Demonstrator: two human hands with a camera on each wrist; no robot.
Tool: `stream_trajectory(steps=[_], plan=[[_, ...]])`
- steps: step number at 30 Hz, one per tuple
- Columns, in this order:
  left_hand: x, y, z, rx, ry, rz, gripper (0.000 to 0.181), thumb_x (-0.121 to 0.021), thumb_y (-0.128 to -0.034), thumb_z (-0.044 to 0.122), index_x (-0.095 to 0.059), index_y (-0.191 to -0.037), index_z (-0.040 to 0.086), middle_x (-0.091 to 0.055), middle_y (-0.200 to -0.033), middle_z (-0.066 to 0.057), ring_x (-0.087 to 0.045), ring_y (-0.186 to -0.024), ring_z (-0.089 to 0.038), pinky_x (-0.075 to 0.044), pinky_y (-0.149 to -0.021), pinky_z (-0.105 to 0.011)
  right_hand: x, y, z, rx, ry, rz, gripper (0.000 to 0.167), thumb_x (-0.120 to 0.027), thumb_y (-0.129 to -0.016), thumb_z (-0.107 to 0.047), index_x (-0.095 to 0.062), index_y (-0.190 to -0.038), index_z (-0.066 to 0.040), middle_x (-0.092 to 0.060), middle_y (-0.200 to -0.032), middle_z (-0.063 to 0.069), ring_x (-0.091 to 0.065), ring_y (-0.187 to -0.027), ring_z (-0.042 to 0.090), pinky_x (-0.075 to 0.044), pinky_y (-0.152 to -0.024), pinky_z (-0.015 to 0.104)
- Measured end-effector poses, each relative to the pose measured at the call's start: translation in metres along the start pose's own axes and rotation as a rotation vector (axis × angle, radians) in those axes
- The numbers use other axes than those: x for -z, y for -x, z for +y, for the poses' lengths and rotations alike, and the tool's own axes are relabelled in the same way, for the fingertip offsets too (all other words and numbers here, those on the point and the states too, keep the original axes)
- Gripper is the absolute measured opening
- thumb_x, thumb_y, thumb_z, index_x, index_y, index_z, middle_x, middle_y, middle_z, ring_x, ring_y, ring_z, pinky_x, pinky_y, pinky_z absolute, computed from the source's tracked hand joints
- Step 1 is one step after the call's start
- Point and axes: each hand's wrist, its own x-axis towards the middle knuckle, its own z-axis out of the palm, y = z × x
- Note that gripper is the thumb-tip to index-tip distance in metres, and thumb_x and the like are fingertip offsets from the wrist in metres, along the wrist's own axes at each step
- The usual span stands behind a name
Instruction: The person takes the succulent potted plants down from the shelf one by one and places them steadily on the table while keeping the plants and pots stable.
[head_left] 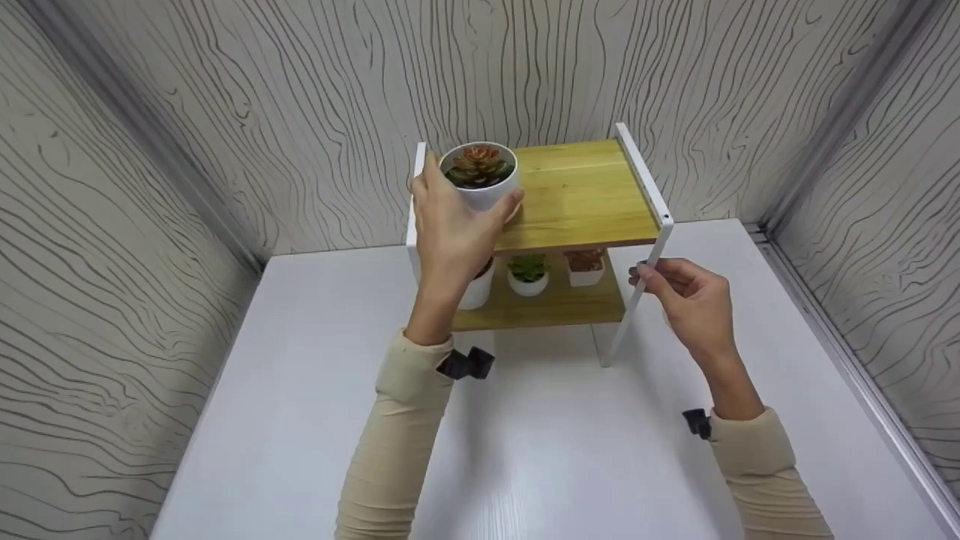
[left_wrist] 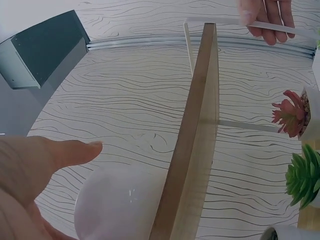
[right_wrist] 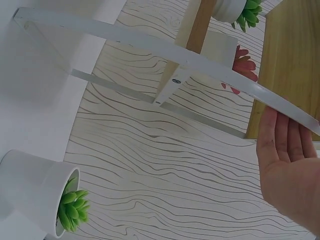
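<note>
A white pot (head_left: 484,196) with a reddish-green succulent (head_left: 478,166) stands at the left end of the shelf's upper board (head_left: 577,191). My left hand (head_left: 454,232) spreads round it, thumb at the right and fingers at the left; its far fingertips are hidden. In the left wrist view that thumb (left_wrist: 75,151) lies beside the pale pot (left_wrist: 120,200). With thumb and fingers, my right hand (head_left: 694,304) holds the white metal leg (head_left: 637,296) at the shelf's right front. The right wrist view shows its fingers (right_wrist: 282,135) behind the white frame (right_wrist: 150,47).
On the lower board (head_left: 555,307) stand a green succulent (head_left: 529,268), a red one (head_left: 585,262) and a partly hidden pot (head_left: 476,292). Another potted green plant (right_wrist: 72,210) appears in the right wrist view. Patterned walls surround the white table (head_left: 315,360).
</note>
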Motion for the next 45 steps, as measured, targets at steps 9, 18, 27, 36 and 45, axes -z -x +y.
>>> stream_trajectory(steps=[9,18,27,36,45], plan=[[-0.005,-0.006,-0.001,0.047,-0.042,-0.008,0.118,-0.087,-0.0839,0.049,-0.016,-0.167,0.003,-0.041,-0.158,-0.023,-0.048,-0.146,-0.036,-0.048,-0.114,-0.053,-0.002,-0.001,0.002,0.022,-0.023,0.001,0.03,-0.065,-0.106,-0.024,-0.076,-0.112,0.003,-0.082,-0.097,-0.005,-0.079,-0.096,0.009,-0.059,-0.09,0.016],[-0.006,-0.012,-0.005,0.035,-0.061,-0.023,0.117,-0.086,-0.0849,0.048,-0.018,-0.166,-0.001,-0.044,-0.156,-0.023,-0.047,-0.147,-0.036,-0.044,-0.119,-0.052,-0.004,-0.002,0.003,0.005,-0.027,0.042,0.03,-0.066,-0.105,-0.025,-0.076,-0.111,0.003,-0.076,-0.099,-0.013,-0.075,-0.098,0.002,-0.06,-0.088,0.019],[-0.007,-0.015,-0.009,0.005,-0.036,-0.035,0.104,-0.086,-0.0847,0.043,-0.03,-0.162,0.001,-0.051,-0.149,-0.02,-0.053,-0.141,-0.032,-0.047,-0.115,-0.049,-0.003,-0.002,0.002,0.001,-0.022,0.023,0.031,-0.066,-0.106,-0.027,-0.076,-0.109,0.002,-0.078,-0.093,-0.009,-0.077,-0.093,0.006,-0.061,-0.087,0.018],[-0.01,-0.018,-0.006,0.007,-0.052,-0.034,0.096,-0.084,-0.0858,0.046,-0.035,-0.156,0.002,-0.055,-0.145,-0.017,-0.058,-0.135,-0.029,-0.052,-0.111,-0.045,-0.001,-0.002,0.002,0.004,-0.027,0.022,0.031,-0.067,-0.105,-0.026,-0.077,-0.111,0.003,-0.077,-0.093,-0.012,-0.077,-0.091,0.004,-0.061,-0.086,0.019],[-0.008,-0.019,-0.01,-0.031,-0.03,-0.035,0.09,-0.086,-0.0842,0.046,-0.042,-0.151,0.004,-0.058,-0.143,-0.015,-0.062,-0.132,-0.028,-0.056,-0.106,-0.044,0.0,-0.004,0.005,0.005,-0.044,0.015,0.03,-0.069,-0.103,-0.023,-0.077,-0.11,0.004,-0.079,-0.091,-0.012,-0.078,-0.088,0.004,-0.062,-0.084,0.02]])
